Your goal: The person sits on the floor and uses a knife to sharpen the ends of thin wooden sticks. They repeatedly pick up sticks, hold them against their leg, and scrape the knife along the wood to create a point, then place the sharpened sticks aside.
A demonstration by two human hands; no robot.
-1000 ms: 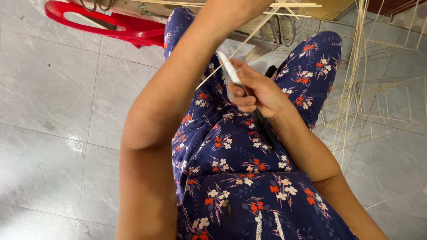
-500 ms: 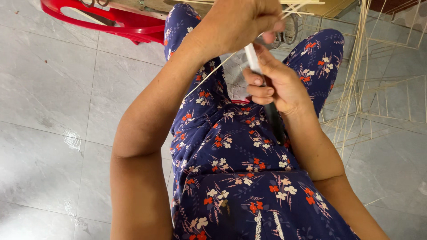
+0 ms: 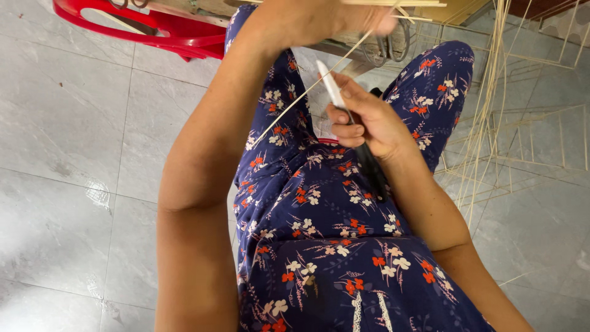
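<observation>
I sit with my lap covered by dark blue cloth printed with red and white flowers. My right hand grips a knife with a pale blade pointing up and away and a dark handle running back along my forearm. My left hand is raised at the top of the view, closed on a thin pale bamboo strip that slants down to the left past the blade. More pale strips lie across the top by that hand.
A red plastic stool stands at the top left on the grey tiled floor. A frame of thin bamboo sticks stands on the right, close to my right knee.
My left hand has drawn the strip higher and to the right. My right hand with the knife has shifted slightly and the blade now tilts more to the left.
</observation>
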